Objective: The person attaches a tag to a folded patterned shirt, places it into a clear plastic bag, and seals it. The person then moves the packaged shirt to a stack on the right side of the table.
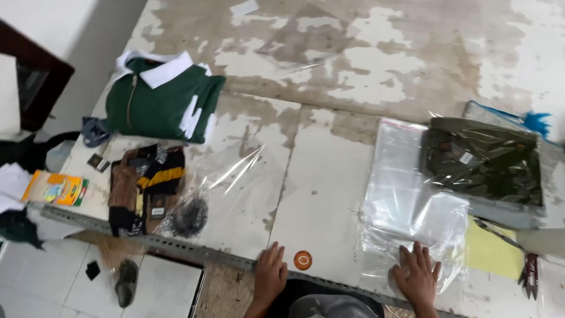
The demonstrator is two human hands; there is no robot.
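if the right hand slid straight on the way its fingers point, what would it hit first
The right hand lies flat on the near edge of the stack of clear bags, fingers pointing up the table. Going straight on, it would only ride further over that stack; the bagged dark shirt sits off to its right, probably missed.

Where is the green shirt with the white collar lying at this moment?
The green shirt with the white collar lies folded at the far left of the worn table, beyond the brown and black garment in clear plastic.

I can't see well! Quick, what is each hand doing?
Left hand: loosely curled, resting on the worn white table edge, holding nothing.
Right hand: open, fingers spread, pressing flat on the clear plastic bags.
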